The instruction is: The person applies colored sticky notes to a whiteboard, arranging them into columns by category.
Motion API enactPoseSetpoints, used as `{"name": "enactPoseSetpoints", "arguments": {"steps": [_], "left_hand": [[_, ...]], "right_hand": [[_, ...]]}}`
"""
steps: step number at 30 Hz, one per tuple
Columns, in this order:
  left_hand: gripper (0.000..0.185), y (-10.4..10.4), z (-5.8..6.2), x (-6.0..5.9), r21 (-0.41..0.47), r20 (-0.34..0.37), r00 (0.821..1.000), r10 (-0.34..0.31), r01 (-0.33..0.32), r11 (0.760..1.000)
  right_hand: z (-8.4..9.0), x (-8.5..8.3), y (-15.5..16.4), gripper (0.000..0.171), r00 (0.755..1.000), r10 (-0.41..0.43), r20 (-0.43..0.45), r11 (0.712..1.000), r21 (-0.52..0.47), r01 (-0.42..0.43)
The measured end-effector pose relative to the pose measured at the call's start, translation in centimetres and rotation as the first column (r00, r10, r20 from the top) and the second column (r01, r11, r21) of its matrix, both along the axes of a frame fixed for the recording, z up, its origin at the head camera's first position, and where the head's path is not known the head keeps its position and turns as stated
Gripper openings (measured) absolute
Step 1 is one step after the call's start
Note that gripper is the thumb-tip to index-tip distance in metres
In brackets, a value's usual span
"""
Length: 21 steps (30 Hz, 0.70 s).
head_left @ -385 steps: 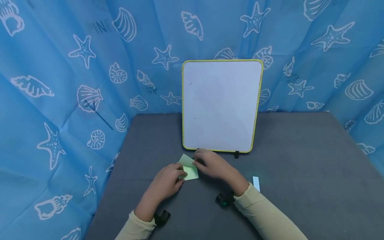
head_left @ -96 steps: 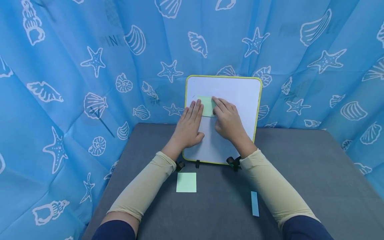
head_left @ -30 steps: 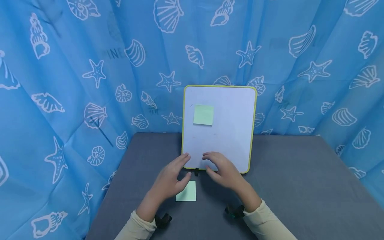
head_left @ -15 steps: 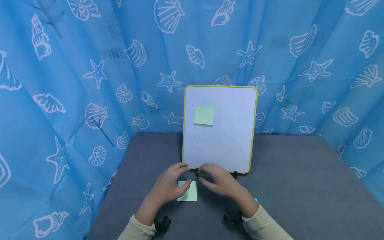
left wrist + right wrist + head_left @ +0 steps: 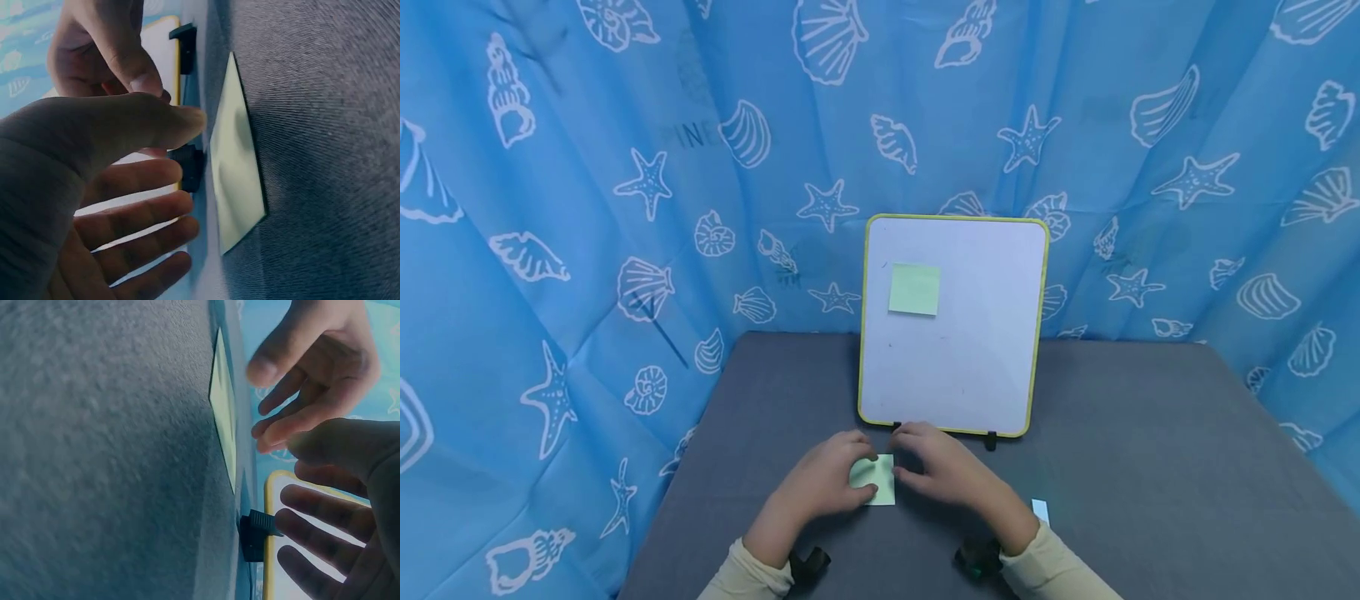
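Both hands hover low over the grey worktop (image 5: 1150,433), either side of a pale green sticky-note pad (image 5: 874,480). The left hand (image 5: 820,487) has a loose, half-open grip, fingers gently bent over the pad's left edge; the wrist views show a gap between fingers and paper, so it holds nothing. The right hand (image 5: 943,471) is likewise relaxed, its fingertips near the pad's right edge. The pad lies flat, roughly square, edges nearly parallel to the worktop's front. Beyond it stands a whiteboard (image 5: 970,367) bearing one green note (image 5: 914,289).
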State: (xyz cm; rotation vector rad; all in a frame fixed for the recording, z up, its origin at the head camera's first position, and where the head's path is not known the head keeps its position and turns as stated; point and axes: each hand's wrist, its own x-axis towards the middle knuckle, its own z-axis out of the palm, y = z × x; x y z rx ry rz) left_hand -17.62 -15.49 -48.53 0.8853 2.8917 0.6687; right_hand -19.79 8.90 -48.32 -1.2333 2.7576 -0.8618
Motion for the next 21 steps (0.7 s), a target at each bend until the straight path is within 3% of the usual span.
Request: {"name": "enactPoseSetpoints", "arguments": {"steps": [7,21], "left_hand": [[0.033,-0.1,-0.5,-0.2,-0.055,0.03,1.0,-0.008,0.01,0.998],[0.044,-0.3,0.0,0.0,-0.053,0.124,0.992,-0.013,0.02,0.998]], "right_hand": [[-0.1,0.3,-0.6,0.027,0.999,0.031,0.032,0.997,0.063,-0.033],[-0.8,0.9,-1.6,0.03,0.995,0.074,0.072,0.985,0.153,-0.084]]}}
